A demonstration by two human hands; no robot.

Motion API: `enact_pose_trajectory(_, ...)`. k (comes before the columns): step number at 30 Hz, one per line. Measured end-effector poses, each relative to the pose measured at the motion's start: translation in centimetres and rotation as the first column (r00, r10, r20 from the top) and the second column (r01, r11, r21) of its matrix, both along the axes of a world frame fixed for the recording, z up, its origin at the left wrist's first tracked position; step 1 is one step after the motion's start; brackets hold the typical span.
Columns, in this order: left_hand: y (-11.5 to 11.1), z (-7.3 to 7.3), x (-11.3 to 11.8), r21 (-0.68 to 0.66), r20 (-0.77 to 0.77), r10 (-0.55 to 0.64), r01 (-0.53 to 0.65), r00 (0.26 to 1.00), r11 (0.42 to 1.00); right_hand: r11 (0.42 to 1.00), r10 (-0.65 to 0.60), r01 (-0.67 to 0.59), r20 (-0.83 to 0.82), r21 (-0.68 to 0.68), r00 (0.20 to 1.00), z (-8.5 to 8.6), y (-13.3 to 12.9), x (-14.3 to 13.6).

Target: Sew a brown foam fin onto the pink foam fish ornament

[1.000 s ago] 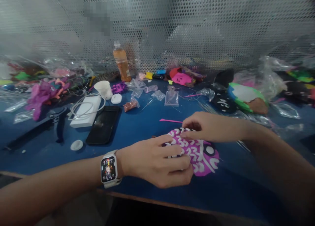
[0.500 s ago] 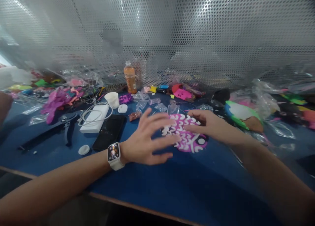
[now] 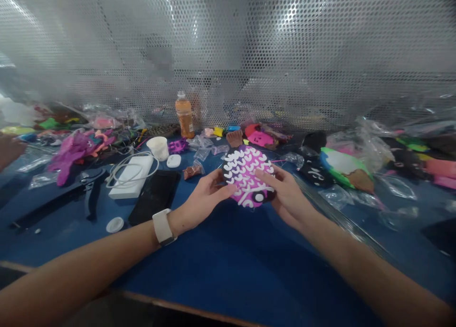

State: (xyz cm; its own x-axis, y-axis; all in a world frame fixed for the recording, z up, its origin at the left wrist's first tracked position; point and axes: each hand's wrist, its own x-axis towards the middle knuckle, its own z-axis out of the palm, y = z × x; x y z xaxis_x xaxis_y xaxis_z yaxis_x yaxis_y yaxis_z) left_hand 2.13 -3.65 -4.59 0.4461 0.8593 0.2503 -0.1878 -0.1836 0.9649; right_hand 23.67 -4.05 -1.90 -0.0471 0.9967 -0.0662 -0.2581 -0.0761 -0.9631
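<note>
Between my two hands is a purple fish figure [image 3: 248, 168] covered in white curved scales, with a black and white eye at its lower right. My left hand [image 3: 204, 197], with a pale watch band at the wrist, grips its left edge, thumb on the front. On the other side my right hand [image 3: 285, 191] holds the right edge, thumb lying over the scales. The fingers behind the figure are hidden. It is tilted up above the blue table [image 3: 221, 265].
Left of my hands lie a black phone [image 3: 154, 198], a white box [image 3: 131, 177] with a coiled cable, pliers [image 3: 90, 189] and a white cup [image 3: 158, 148]. An orange drink bottle [image 3: 184, 115] stands by the perforated metal panel [image 3: 228, 46]. A green-and-white clay piece [image 3: 344, 168] lies right. Another person's hand [image 3: 10, 149] shows far left.
My left hand, spread over the fish figure before, has turned and closed on its left edge. The figure is raised and tilted more toward me, and my right hand has shifted with it.
</note>
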Motion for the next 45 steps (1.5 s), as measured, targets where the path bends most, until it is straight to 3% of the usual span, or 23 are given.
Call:
enact_pose_trajectory(4,-0.4,0.6,0.2,-0.092,-0.022,0.042,-0.044,0.999,0.995,0.999,0.045,-0.045,-0.031,0.006,0.999,-0.6,-0.5,-0.7)
enact_pose_trajectory(9,-0.3,0.3,0.0,-0.088,-0.123,0.106,-0.117,0.987,0.989,0.999,0.054,-0.054,-0.007,0.006,0.999,-0.7,-0.7,-1.1)
enact_pose_trajectory(15,0.1,0.6,-0.3,0.05,-0.129,0.321,-0.317,0.938,0.947,0.998,0.006,-0.008,0.026,0.066,1.0,-1.3,-0.2,-1.1)
enact_pose_trajectory(20,3.1,3.1,-2.1,0.318,-0.079,0.53,-0.482,0.844,0.816,0.977,-0.07,0.058,0.052,0.206,0.996,-1.9,0.3,-0.9)
enact_pose_trajectory(23,5.8,5.4,-3.7,0.542,-0.081,0.63,-0.497,0.772,0.678,0.968,-0.071,0.05,0.078,0.244,0.994,-1.9,0.1,-0.9)
enact_pose_trajectory(26,8.8,7.7,-5.3,0.717,-0.179,0.704,-0.399,0.687,0.571,0.967,-0.071,0.036,0.133,0.251,0.989,-1.8,-0.1,-0.9)
enact_pose_trajectory(28,10.8,9.0,-5.9,0.794,-0.275,0.765,-0.312,0.583,0.523,0.964,-0.077,0.023,0.198,0.264,0.977,-1.7,-0.2,-0.9)
enact_pose_trajectory(31,13.2,10.2,-6.1,0.87,-0.417,0.843,-0.119,0.339,0.478,0.958,-0.103,0.026,0.258,0.286,0.961,-1.7,-0.2,-0.7)
enact_pose_trajectory(33,14.2,10.4,-5.7,0.876,-0.479,0.871,0.122,0.11,0.466,0.955,-0.114,0.036,0.253,0.294,0.961,-1.6,-0.2,-0.6)
enact_pose_trajectory(35,14.7,10.0,-5.0,0.83,-0.513,0.858,0.256,0.006,0.495,0.951,-0.114,0.033,0.246,0.308,0.963,-1.6,-0.1,-0.6)
enact_pose_trajectory(39,14.8,8.1,-3.6,0.773,-0.524,0.85,0.386,-0.06,0.504,0.942,-0.115,0.013,0.286,0.336,0.951,-1.5,-0.3,-0.6)
enact_pose_trajectory(45,14.8,5.5,-3.3,0.766,-0.477,0.873,0.441,-0.097,0.468,0.935,-0.09,-0.034,0.33,0.353,0.94,-1.8,-0.6,-1.0)
